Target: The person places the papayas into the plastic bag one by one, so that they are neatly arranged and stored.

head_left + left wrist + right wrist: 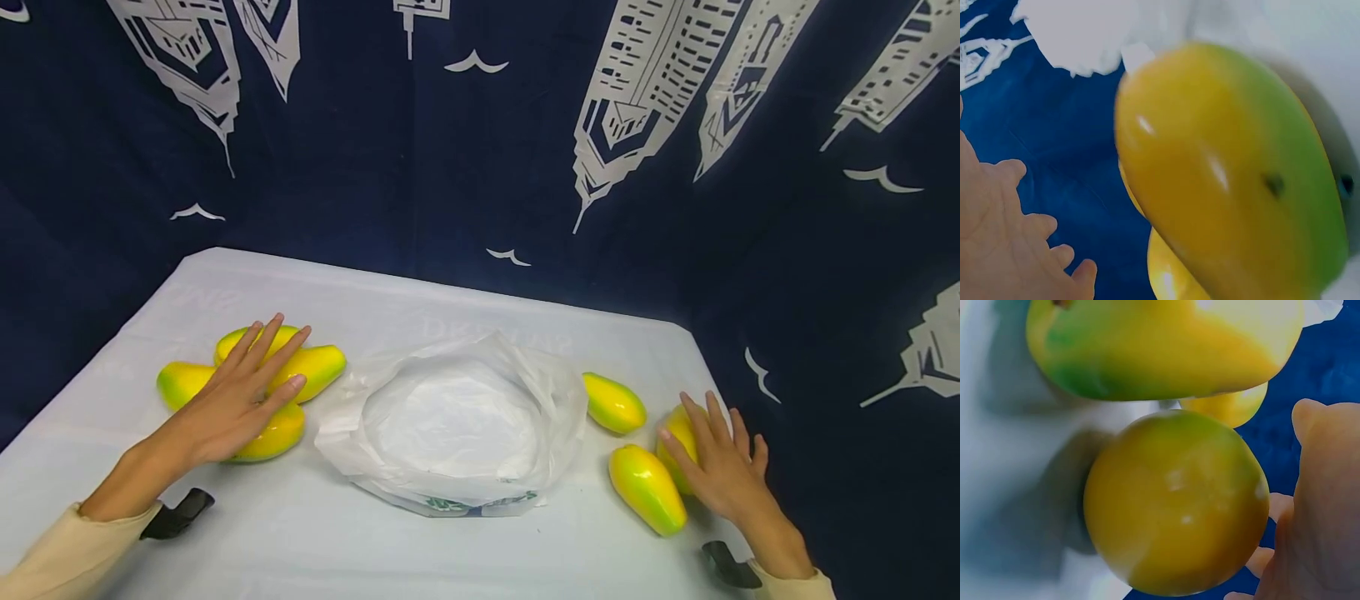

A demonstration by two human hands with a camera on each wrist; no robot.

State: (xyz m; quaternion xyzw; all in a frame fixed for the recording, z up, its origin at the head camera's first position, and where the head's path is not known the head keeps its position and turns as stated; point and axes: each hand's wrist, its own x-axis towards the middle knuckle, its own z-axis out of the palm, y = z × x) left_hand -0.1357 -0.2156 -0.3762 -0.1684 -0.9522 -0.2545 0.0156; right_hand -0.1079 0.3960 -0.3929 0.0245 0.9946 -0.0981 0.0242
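My left hand [243, 400], fingers spread, is over a group of several yellow-green mangoes [318, 367] on the left of the table. In the left wrist view, a large mango [1222, 169] lies beside that hand [1004, 231], with a gap between them. On the right, my other hand [723, 467] reaches over the outermost mango [678, 442], its fingers extended and partly covering it. Its fingertips appear right at the side of the round mango [1175, 506] in the right wrist view. Two more mangoes lie nearby, one in front [647, 490] and one farther back [615, 404].
A white plastic bag [558, 417] stands between the two mango groups, its wide mouth facing up. The white-covered table [375, 550] ends at a dark blue curtain [375, 167] with white building prints. Black straps [177, 514] sit at both wrists.
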